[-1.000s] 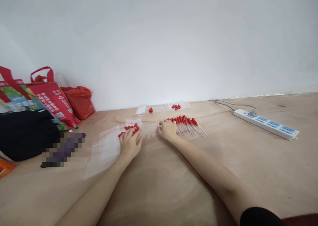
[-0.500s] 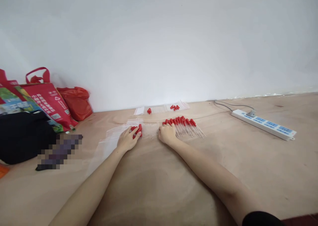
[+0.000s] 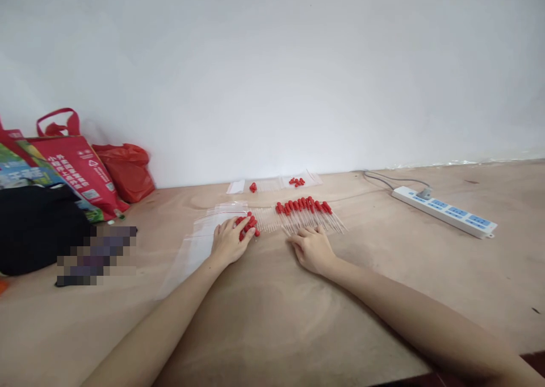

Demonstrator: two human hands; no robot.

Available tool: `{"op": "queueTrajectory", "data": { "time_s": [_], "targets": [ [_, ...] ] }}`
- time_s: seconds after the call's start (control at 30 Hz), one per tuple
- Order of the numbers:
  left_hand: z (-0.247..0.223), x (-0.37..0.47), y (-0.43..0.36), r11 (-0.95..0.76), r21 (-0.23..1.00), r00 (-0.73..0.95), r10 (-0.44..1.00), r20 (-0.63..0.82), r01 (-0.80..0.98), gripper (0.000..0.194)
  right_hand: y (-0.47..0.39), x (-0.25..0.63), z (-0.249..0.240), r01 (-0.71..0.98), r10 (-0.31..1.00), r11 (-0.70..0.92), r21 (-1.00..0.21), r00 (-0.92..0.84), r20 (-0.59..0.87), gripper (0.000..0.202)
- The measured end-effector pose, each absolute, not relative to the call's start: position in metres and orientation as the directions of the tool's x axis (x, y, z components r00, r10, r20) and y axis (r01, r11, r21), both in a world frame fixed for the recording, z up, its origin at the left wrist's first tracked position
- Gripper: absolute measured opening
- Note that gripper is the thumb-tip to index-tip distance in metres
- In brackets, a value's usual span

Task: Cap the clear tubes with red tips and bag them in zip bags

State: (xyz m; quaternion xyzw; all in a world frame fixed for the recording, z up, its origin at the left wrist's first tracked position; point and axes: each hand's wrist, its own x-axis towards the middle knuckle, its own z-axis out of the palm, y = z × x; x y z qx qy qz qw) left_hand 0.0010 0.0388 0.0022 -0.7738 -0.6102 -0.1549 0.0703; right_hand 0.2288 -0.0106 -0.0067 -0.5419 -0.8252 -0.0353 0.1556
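Note:
My left hand (image 3: pixel 231 242) rests with fingers and thumb apart over a small pile of red rubber bulbs (image 3: pixel 250 223). Right of the pile lies a row of bare thin clear tubes (image 3: pixel 267 219). Beyond that is a row of droppers (image 3: pixel 313 211), clear tubes capped with red bulbs that point toward the wall. My right hand (image 3: pixel 314 249) lies palm down at the lower ends of these droppers, its bent fingers apart and touching the tubes. Clear zip bags (image 3: pixel 202 234) lie flat beside and partly under my left forearm.
Farther back sit more red bulbs (image 3: pixel 297 181) and clear tubes (image 3: pixel 270 186) on plastic bags. A white power strip (image 3: pixel 445 210) with a grey cable is at the right. Red bags (image 3: pixel 128 174) and a black cloth bag (image 3: pixel 40 228) stand at the left on the wooden surface (image 3: pixel 255 330).
My right hand has moved right and toward me, from the left end of the dropper row to the tubes' lower ends. My left hand has shifted slightly right with the red bulbs.

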Motion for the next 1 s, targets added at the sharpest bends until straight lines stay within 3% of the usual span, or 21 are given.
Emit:
{"op": "queueTrajectory", "data": {
  "time_s": [0.17,0.37,0.5,0.63,0.83,0.93,1.0],
  "targets": [
    [0.013,0.006,0.046,-0.292,0.125,0.207,0.866,0.455,0.948,0.030,-0.014,0.242,-0.007,0.909,0.904,0.369,-0.194,-0.303,0.301,0.023],
    [0.016,0.019,0.060,-0.300,0.203,0.205,0.899,0.388,0.932,0.013,0.003,0.227,-0.005,0.924,0.962,0.206,-0.324,-0.129,0.242,0.027],
    [0.013,0.021,0.064,-0.316,0.238,0.216,0.904,0.369,0.918,0.009,0.006,0.221,-0.007,0.939,0.967,0.210,-0.273,-0.157,0.203,0.022],
    [0.014,0.021,0.055,-0.323,0.278,0.184,0.884,0.430,0.905,0.026,0.002,0.224,-0.008,0.945,0.951,0.261,-0.194,-0.217,0.221,0.027],
    [0.005,0.025,0.018,-0.532,0.565,0.273,0.834,0.480,0.630,0.024,-0.005,0.235,-0.009,0.932,0.921,0.321,-0.171,-0.264,0.288,0.027],
    [-0.006,0.030,0.002,-0.486,0.762,0.305,0.872,0.384,0.429,0.017,-0.007,0.237,-0.013,0.903,0.896,0.374,-0.214,-0.291,0.336,0.024],
    [-0.011,0.033,-0.004,-0.452,0.809,0.307,0.884,0.352,0.376,0.013,-0.009,0.236,-0.016,0.874,0.870,0.421,-0.243,-0.315,0.379,0.022]
  ]
}}
